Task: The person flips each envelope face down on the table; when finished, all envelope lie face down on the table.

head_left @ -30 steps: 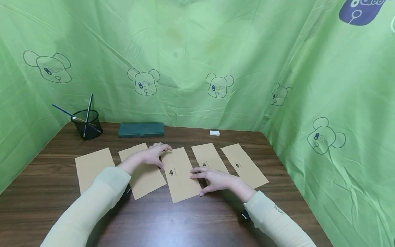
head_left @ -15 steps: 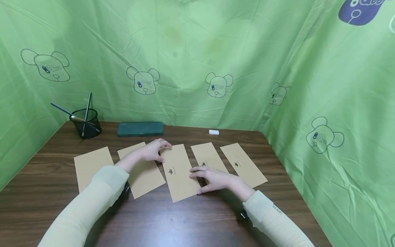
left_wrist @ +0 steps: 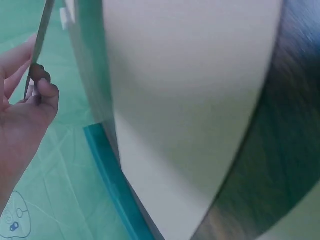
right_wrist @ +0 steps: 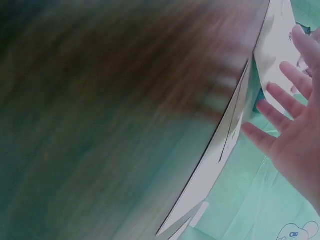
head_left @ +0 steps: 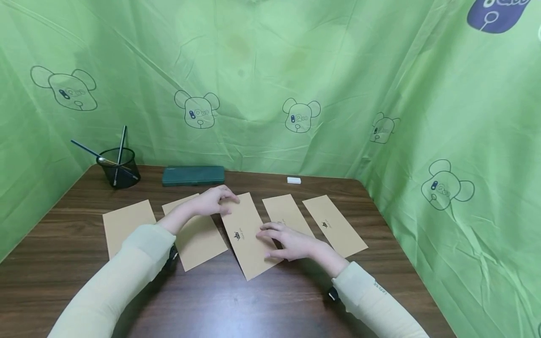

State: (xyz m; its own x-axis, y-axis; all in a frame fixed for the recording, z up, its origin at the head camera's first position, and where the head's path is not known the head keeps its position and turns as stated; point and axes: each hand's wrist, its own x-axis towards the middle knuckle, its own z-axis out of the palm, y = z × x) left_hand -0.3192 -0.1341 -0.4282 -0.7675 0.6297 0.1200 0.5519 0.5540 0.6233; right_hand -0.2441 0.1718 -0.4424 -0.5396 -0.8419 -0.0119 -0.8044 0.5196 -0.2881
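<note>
Several tan kraft-paper cards lie in a row on the table. My left hand pinches the far end of the middle card, which has a small dark crown print. In the left wrist view, thumb and fingertips meet on a thin raised edge of card. My right hand is over that card's right edge, fingers spread; the right wrist view shows the hand apart from anything it could grip. The plain second card is partly under the left forearm.
Two more printed cards lie to the right: one partly behind the right hand and the outermost card. A plain card is far left. Behind stand a black mesh cup, a teal case and a white eraser.
The middle card has turned: its near end swung right and its far end moved slightly away. My left hand moved a little farther out with it. The right fingers shifted slightly left.
</note>
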